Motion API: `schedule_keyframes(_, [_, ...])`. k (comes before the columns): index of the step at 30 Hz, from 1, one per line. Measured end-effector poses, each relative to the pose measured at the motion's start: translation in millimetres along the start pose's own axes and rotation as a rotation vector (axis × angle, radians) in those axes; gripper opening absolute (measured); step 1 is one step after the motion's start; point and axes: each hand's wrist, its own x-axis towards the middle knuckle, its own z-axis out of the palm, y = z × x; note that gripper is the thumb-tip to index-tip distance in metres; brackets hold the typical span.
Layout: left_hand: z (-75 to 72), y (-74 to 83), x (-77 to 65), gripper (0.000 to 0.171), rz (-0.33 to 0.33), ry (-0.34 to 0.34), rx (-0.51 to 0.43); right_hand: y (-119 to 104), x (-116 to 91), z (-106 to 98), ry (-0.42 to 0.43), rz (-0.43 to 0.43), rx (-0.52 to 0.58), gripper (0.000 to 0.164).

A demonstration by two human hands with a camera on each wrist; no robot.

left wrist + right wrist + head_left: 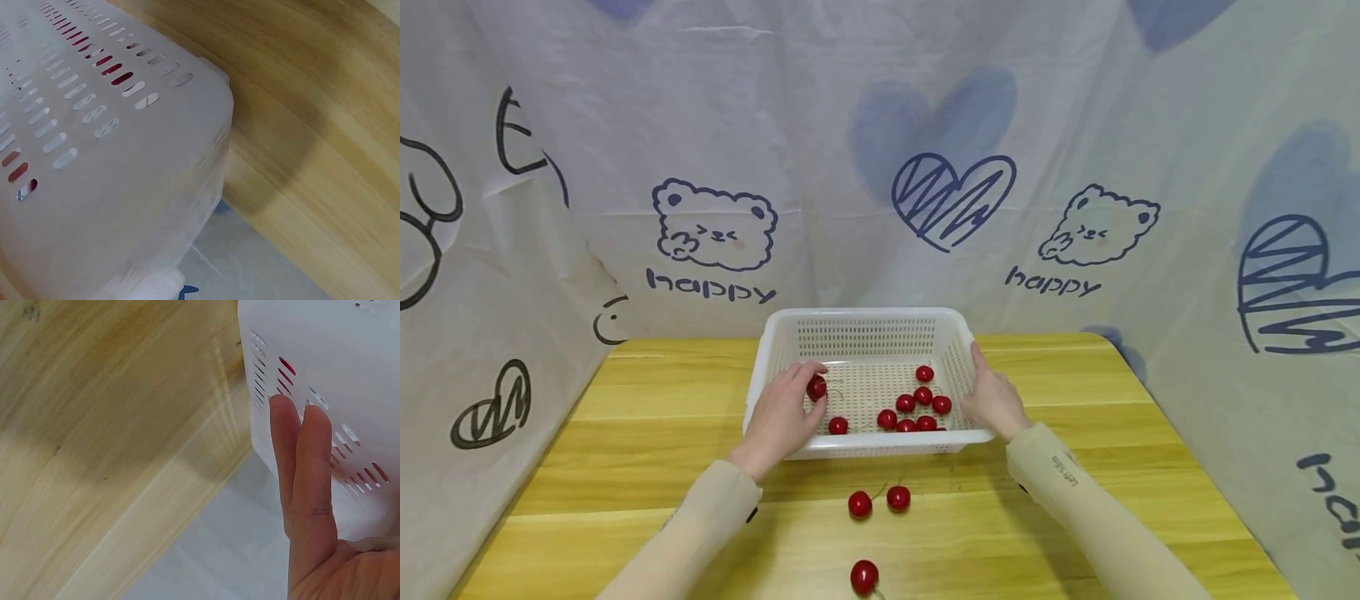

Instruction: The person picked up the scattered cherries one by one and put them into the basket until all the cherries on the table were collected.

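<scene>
A white plastic basket [868, 442] with slotted walls stands on the wooden table, with several red, stemmed cherries [906, 404] inside, mostly toward its right. My left hand [784, 412] reaches over the left rim and holds one cherry [816, 387] between thumb and fingers. Another cherry [838, 426] lies just right of that thumb. At the basket's right side, my right hand [997, 402] grips the wall by the rim. In the right wrist view two fingers [314, 465] lie straight along the outer wall; the thumb is mostly hidden.
Two cherries [860, 504] [898, 498] lie on the table [647, 467] in front of the basket, and a third cherry [864, 577] sits nearer the front. A printed cloth [835, 167] hangs behind and beside the table.
</scene>
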Motion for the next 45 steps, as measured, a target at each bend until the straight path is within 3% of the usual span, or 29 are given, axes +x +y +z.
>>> schedule_keyframes(8, [-0.2,-0.1,-0.6,0.035,-0.013,-0.004,-0.013,0.0,0.6,0.5,0.001,-0.009,0.005,0.103])
schedule_keyframes(17, [0.0,-0.7,-1.1,0.031,0.031,0.031,0.019,-0.4,0.7,0.6,0.000,-0.013,0.011,0.104])
schedule_keyframes(34, [-5.6,4.2,-9.2,0.027,0.238,0.105,0.049,-2.7,-0.5,-1.3,0.004,-0.015,0.006,0.102])
schedule_keyframes(45, [-14.0,16.5,-17.5,0.030,0.388,0.051,0.036,-0.3,0.1,-0.7,0.002,-0.012,0.015,0.105])
